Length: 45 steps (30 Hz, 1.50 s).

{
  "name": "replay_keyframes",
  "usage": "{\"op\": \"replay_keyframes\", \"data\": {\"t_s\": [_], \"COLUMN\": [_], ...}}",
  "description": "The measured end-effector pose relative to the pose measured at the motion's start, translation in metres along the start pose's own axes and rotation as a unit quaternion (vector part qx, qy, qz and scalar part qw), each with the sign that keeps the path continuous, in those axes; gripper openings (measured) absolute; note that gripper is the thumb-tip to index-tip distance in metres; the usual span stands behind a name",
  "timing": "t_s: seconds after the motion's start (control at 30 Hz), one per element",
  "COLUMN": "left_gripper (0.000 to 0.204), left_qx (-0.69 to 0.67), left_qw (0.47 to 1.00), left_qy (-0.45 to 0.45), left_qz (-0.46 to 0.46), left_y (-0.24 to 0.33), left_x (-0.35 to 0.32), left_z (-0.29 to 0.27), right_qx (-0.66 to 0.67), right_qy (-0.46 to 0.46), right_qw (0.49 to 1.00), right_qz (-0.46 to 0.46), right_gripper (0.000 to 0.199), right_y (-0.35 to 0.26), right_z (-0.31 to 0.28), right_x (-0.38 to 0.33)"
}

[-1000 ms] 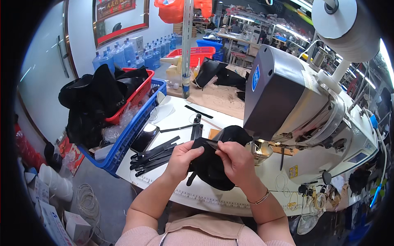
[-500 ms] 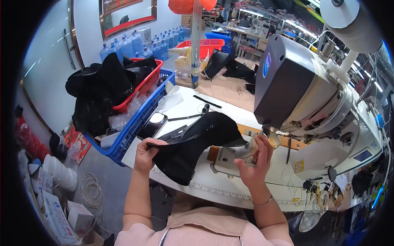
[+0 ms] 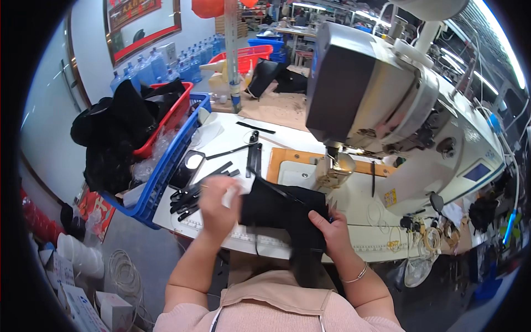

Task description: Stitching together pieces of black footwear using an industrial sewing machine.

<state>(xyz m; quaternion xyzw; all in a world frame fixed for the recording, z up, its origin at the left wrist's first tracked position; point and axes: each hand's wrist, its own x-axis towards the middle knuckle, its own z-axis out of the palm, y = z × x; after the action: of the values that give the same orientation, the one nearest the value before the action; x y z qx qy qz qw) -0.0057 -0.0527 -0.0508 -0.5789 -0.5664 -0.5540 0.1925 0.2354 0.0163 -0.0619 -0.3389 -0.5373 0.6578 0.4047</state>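
A black fabric piece (image 3: 282, 213) lies across the front of the white sewing table, one part hanging over the near edge toward my apron. My right hand (image 3: 334, 232) is closed on its right side, thumb on top and fingers beneath. At its left end is my left hand (image 3: 220, 209), smeared by motion, so its grip does not show. A narrow dark strip (image 3: 282, 192) runs along the piece's upper part. Just beyond the cloth stands the sewing machine (image 3: 345, 83), its needle and presser area (image 3: 334, 166) apart from the cloth.
Black strips (image 3: 191, 199) and a phone (image 3: 188, 169) lie on the table's left. A blue basket (image 3: 157, 199) and a red basket (image 3: 180, 119) heaped with black pieces (image 3: 119, 119) stand beside it. A clear post (image 3: 232, 61) rises behind. Thread loops (image 3: 431, 232) hang at the right.
The black piece has come away from the machine toward me and been turned. My right hand has moved from the needle area onto it. My left hand has shifted right; the view has swung too.
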Motion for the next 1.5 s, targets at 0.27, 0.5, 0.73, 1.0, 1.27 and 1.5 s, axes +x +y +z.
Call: {"op": "replay_keyframes", "data": {"t_s": [0.27, 0.5, 0.73, 1.0, 1.27, 1.5], "left_gripper": [0.040, 0.024, 0.014, 0.008, 0.009, 0.010], "left_qx": [-0.139, -0.183, -0.159, -0.168, -0.145, -0.169], "left_qw": [0.982, 0.931, 0.934, 0.970, 0.972, 0.977], "left_qy": [-0.097, -0.285, -0.305, -0.094, -0.033, -0.110], "left_qz": [-0.080, -0.135, -0.096, -0.151, -0.183, -0.065], "left_y": [0.080, 0.075, 0.082, 0.059, 0.022, 0.026], "left_x": [-0.027, -0.043, -0.040, -0.025, -0.023, -0.029], "left_z": [0.028, 0.038, 0.044, 0.045, 0.054, 0.054], "right_qx": [-0.049, -0.044, -0.102, -0.193, -0.178, -0.115], "right_qy": [-0.099, 0.020, 0.094, 0.045, 0.045, 0.065], "right_qw": [0.994, 0.999, 0.986, 0.967, 0.965, 0.986], "right_qz": [-0.009, 0.005, -0.088, -0.159, -0.189, -0.097], "right_gripper": [0.023, 0.025, 0.029, 0.023, 0.026, 0.025], "right_y": [-0.004, 0.020, 0.037, 0.013, 0.027, 0.028], "right_z": [0.002, 0.000, -0.002, 0.013, 0.021, 0.000], "right_x": [-0.040, -0.053, -0.055, -0.048, -0.045, -0.048]}}
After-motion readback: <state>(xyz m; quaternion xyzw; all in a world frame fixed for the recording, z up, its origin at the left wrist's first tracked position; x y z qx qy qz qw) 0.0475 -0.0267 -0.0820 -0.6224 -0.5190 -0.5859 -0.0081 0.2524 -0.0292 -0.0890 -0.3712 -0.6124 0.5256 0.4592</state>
